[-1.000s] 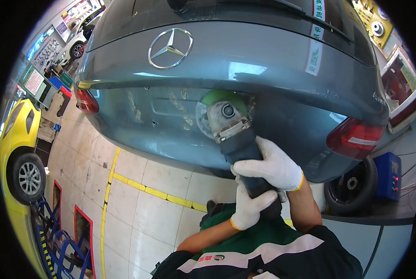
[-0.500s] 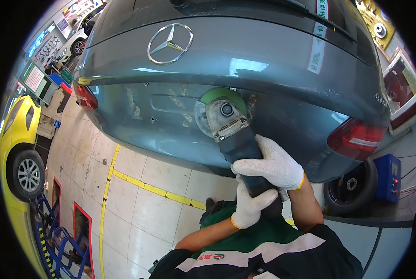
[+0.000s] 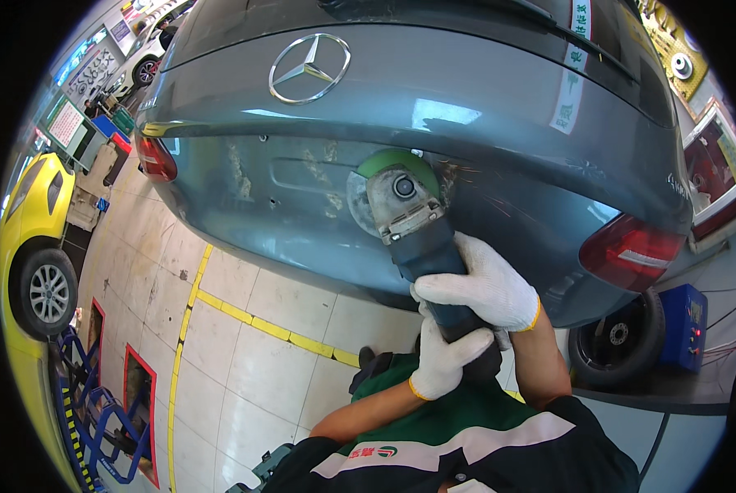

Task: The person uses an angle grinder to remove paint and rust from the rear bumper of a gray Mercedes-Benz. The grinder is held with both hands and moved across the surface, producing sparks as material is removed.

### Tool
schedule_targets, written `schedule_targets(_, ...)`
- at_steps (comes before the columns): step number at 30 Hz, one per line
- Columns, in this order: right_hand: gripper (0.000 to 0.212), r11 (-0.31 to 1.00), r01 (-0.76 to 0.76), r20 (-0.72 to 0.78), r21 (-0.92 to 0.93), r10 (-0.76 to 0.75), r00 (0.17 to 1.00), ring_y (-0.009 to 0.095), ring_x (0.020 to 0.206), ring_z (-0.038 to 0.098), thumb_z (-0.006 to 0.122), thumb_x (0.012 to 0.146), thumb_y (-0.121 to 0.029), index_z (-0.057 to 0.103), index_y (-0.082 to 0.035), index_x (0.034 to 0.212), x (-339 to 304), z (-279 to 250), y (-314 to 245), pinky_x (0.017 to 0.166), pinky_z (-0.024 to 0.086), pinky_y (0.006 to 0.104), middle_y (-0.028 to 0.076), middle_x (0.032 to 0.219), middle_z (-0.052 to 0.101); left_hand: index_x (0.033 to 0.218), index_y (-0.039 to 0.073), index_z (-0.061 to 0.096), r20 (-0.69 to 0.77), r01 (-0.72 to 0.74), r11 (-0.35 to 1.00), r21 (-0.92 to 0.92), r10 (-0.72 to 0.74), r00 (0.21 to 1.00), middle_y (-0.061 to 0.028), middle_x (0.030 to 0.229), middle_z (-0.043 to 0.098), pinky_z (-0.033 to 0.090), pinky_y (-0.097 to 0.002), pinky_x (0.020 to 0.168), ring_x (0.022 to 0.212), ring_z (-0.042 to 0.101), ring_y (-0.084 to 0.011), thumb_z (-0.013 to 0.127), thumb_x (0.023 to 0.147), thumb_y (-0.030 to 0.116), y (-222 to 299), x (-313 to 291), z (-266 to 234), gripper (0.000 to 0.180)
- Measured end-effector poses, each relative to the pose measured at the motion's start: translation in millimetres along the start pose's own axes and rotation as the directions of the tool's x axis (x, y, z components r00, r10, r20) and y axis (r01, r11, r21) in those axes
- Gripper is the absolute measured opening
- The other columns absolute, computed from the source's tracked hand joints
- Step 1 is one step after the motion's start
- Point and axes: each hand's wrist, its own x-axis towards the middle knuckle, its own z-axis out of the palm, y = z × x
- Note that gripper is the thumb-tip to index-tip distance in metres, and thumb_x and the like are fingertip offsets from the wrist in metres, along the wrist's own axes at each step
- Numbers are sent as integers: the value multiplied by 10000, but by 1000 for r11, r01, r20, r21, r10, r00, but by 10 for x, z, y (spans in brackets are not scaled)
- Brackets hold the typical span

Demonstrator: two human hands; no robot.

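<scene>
Both of my hands, in white knit gloves, are wrapped round a dark angle grinder (image 3: 429, 251). My left hand (image 3: 446, 357) grips the rear of its body, low and near my waist. Further forward, my right hand (image 3: 487, 283) closes over the body with its thumb across the top. The grinder's green disc (image 3: 401, 164) is at the recessed panel of a grey-blue car tailgate (image 3: 302, 205); its contact edge is hidden behind the grinder's head. Orange sparks (image 3: 487, 193) fly off to the right of the disc. Bare scraped patches (image 3: 314, 168) mark the panel left of it.
A red tail light (image 3: 631, 251) sits right of the grinder. Beyond it are a black wheel (image 3: 618, 337) and a blue box (image 3: 684, 327) on a dark bench. At left stand a yellow car (image 3: 39, 214) and blue lift frames (image 3: 109, 419). Yellow lines cross the tiled floor (image 3: 244, 378).
Sparks now stream right from the disc, where none showed before. My view has shifted slightly. Both hands keep the same hold on the angle grinder.
</scene>
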Motion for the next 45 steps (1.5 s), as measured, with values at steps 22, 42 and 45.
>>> schedule_targets(22, 494, 999, -14, -19, -49, 13, 1000, 151, 928, 626, 814, 884, -297, 642, 17, 1225, -16, -7, -49, 860, 547, 321, 78, 1009, 676, 1269, 6, 620, -10, 61, 998, -16, -61, 998, -85, 1138, 720, 595, -364, 904, 1010, 726, -187, 789, 841, 87, -92, 20, -42, 467)
schedule_targets(42, 457, 1000, -22, -31, -21, 21, 999, 144, 858, 649, 818, 896, -268, 652, 20, 1211, -15, -18, 24, 796, 563, 324, 69, 988, 690, 1345, 25, 528, 31, 27, 1000, -8, -26, 999, -91, 1194, 681, 588, -380, 950, 1076, 707, -196, 799, 861, 89, -236, 66, -118, 558)
schedule_targets(45, 469, 999, -42, -36, -32, 41, 998, 145, 874, 649, 818, 895, -271, 651, 26, 1217, -18, -33, -6, 809, 563, 326, 77, 997, 694, 1274, -19, 600, -20, -31, 999, 38, 32, 999, -129, 1091, 728, 608, -380, 864, 951, 740, -240, 746, 875, 93, -197, 31, -30, 440)
